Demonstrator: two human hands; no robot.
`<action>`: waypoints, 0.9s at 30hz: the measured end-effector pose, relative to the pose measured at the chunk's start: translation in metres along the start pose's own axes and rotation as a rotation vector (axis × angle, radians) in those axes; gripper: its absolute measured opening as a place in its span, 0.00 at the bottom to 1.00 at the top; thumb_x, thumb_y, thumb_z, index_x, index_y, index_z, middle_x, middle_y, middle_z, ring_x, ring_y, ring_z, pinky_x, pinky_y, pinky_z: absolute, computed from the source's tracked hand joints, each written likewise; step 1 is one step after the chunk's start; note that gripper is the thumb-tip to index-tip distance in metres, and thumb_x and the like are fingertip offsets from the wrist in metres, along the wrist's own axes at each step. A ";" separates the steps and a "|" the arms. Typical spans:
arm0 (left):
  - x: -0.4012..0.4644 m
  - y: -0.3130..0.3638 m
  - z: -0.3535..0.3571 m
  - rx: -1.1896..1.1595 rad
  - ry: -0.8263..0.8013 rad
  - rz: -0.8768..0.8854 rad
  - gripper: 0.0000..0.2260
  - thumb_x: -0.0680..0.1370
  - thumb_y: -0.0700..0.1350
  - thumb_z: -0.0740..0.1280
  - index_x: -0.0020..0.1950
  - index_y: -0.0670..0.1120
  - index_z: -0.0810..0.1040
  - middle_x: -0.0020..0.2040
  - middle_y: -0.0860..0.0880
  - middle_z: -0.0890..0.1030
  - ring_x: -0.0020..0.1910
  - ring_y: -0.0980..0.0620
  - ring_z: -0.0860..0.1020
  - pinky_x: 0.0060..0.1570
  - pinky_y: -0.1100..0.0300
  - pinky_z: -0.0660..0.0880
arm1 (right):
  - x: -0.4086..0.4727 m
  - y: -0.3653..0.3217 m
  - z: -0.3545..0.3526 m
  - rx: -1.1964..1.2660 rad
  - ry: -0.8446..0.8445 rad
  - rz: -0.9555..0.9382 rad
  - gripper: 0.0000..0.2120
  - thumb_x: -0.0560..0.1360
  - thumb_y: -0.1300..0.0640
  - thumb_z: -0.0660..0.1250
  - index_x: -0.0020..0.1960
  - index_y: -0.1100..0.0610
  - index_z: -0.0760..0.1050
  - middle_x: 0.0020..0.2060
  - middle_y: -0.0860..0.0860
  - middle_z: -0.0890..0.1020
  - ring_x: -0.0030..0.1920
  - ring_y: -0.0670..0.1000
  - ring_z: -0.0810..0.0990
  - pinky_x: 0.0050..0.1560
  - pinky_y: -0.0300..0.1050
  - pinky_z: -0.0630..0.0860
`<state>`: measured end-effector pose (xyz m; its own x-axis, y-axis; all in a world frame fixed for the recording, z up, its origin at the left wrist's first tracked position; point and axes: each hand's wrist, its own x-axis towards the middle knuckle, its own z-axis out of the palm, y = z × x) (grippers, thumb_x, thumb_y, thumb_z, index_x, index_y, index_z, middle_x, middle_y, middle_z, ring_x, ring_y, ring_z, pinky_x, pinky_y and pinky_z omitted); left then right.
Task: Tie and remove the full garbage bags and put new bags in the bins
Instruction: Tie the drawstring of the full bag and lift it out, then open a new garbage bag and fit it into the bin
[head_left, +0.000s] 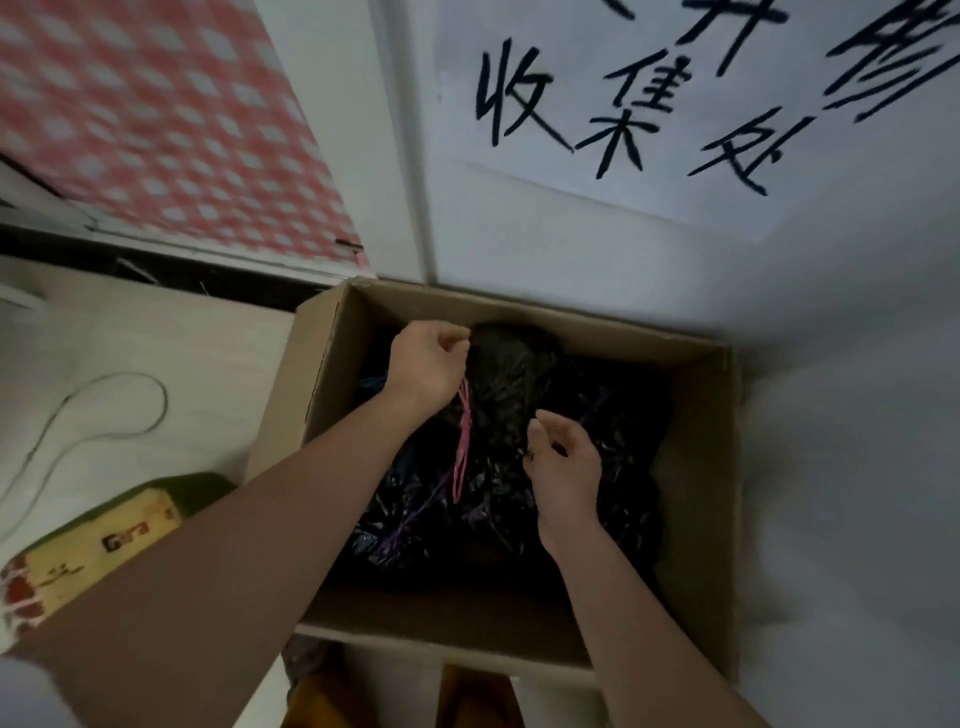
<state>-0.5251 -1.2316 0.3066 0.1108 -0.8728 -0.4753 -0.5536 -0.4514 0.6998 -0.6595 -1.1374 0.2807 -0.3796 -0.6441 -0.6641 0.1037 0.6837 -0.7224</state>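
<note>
Head view: black bag (519, 415) sits inside cardboard box (696, 467) against the far wall. Left hand (428, 364) pinches the pink drawstring (462, 447) near the bag's far side. Right hand (563, 457), fingers curled, pinches bag plastic nearer.

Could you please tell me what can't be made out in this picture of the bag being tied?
- Head view: what the black bag holds; its plastic is opaque.
- Whether the left hand truly pinches the pink string; blur and curled fingers hide it.
- The wall sign: cut off by the top edge.
</note>
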 end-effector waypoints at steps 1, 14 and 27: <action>-0.003 -0.010 -0.001 -0.004 -0.011 -0.013 0.14 0.81 0.41 0.64 0.66 0.41 0.76 0.63 0.44 0.79 0.62 0.50 0.76 0.58 0.67 0.66 | 0.001 0.006 -0.001 -0.099 -0.043 -0.048 0.12 0.79 0.53 0.67 0.61 0.47 0.75 0.61 0.44 0.75 0.64 0.46 0.73 0.65 0.44 0.72; -0.120 -0.144 -0.038 0.618 -0.002 -0.041 0.38 0.80 0.57 0.59 0.77 0.56 0.33 0.78 0.50 0.33 0.78 0.41 0.39 0.74 0.41 0.45 | -0.048 0.024 0.036 -1.344 -0.271 -0.673 0.39 0.76 0.37 0.61 0.77 0.37 0.40 0.79 0.51 0.45 0.77 0.59 0.47 0.73 0.68 0.49; -0.296 -0.252 -0.082 0.351 0.272 -0.512 0.35 0.82 0.55 0.56 0.77 0.54 0.33 0.79 0.47 0.35 0.78 0.40 0.41 0.75 0.41 0.46 | -0.189 0.085 0.141 -1.634 -0.730 -1.003 0.36 0.76 0.44 0.66 0.78 0.42 0.51 0.77 0.55 0.53 0.75 0.59 0.52 0.75 0.66 0.52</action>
<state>-0.3506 -0.8752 0.3150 0.6086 -0.6014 -0.5175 -0.6064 -0.7732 0.1854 -0.4490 -1.0061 0.3176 0.6346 -0.6164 -0.4662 -0.7662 -0.5807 -0.2753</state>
